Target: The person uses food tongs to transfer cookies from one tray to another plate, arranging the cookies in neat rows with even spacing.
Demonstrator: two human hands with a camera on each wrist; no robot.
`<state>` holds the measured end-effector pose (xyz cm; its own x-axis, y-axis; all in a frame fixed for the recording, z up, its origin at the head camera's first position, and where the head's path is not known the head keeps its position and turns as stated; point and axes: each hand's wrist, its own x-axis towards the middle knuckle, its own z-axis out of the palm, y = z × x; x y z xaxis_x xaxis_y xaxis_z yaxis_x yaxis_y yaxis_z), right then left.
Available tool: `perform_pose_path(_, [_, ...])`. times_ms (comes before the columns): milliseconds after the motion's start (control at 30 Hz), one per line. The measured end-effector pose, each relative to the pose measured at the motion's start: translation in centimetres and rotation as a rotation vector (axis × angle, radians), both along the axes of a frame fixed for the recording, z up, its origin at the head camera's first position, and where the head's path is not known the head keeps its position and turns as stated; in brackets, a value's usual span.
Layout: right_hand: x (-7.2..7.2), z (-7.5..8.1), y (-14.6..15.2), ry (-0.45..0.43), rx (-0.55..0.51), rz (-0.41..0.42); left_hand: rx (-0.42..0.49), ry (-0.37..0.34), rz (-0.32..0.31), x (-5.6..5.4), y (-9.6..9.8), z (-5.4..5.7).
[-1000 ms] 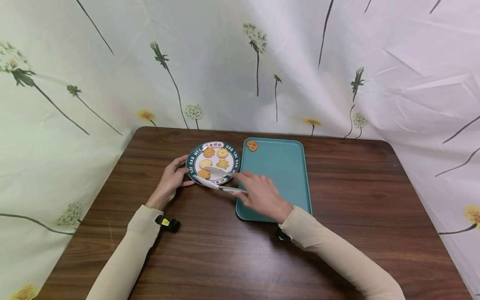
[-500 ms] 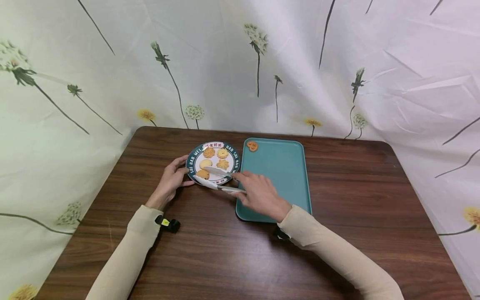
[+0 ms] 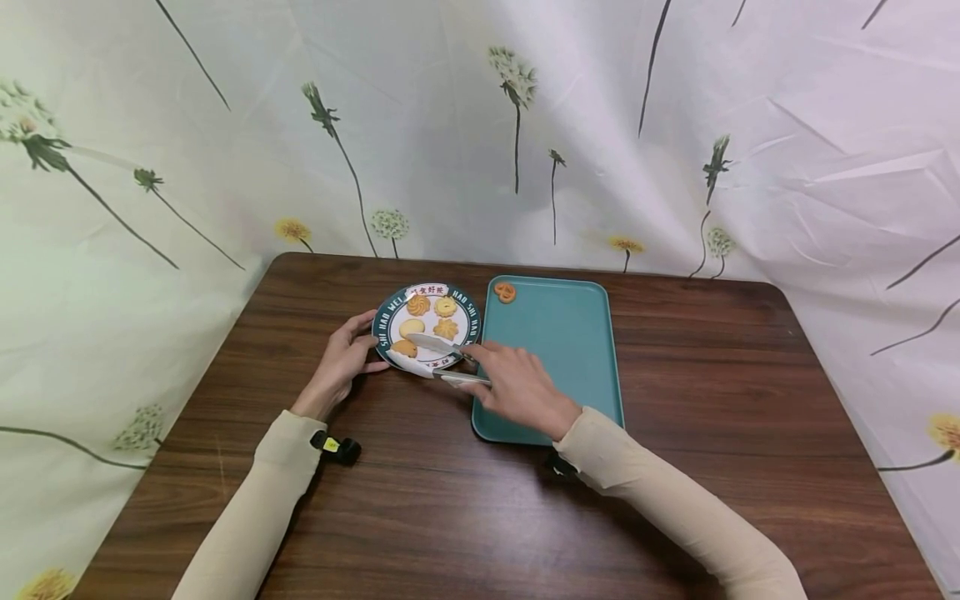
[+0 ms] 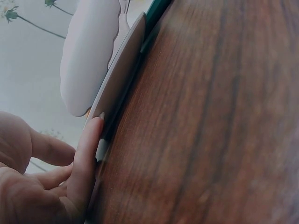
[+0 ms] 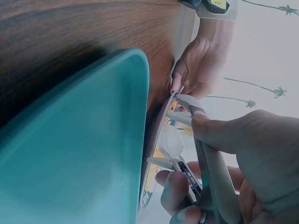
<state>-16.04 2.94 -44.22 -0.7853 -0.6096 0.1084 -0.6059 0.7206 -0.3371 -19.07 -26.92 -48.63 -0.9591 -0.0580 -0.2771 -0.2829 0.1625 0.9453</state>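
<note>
My left hand (image 3: 337, 367) grips the left rim of a round plate (image 3: 384, 327) with a green lettered border; in the left wrist view a finger (image 4: 84, 154) lies along the plate's edge. Several cookies sit on its white middle. My right hand (image 3: 525, 387) holds a pair of tongs (image 3: 461, 378) with pale scalloped heads, reaching in from the right. Their heads stand on either side of a round brown cookie (image 3: 405, 348) at the plate's near left, which looks tilted. An oval cookie (image 3: 412, 328) lies just beyond the upper head.
A teal rectangular tray (image 3: 555, 358) lies right of the plate, partly under my right hand. One pretzel-shaped cookie (image 3: 505, 292) sits in its far left corner. The brown wooden table (image 3: 420, 500) ends at a flower-printed cloth (image 3: 450, 133) behind.
The tongs have shifted very slightly left, and the brown cookie between their heads has tipped a little. My left hand, the plate and the tray have stayed in place.
</note>
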Motion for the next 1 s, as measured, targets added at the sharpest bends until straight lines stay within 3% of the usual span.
perform_pose_path(1000, [-0.23,0.15,-0.31,-0.070,-0.020,0.001,-0.009,0.005,-0.007,0.08,-0.08,-0.02])
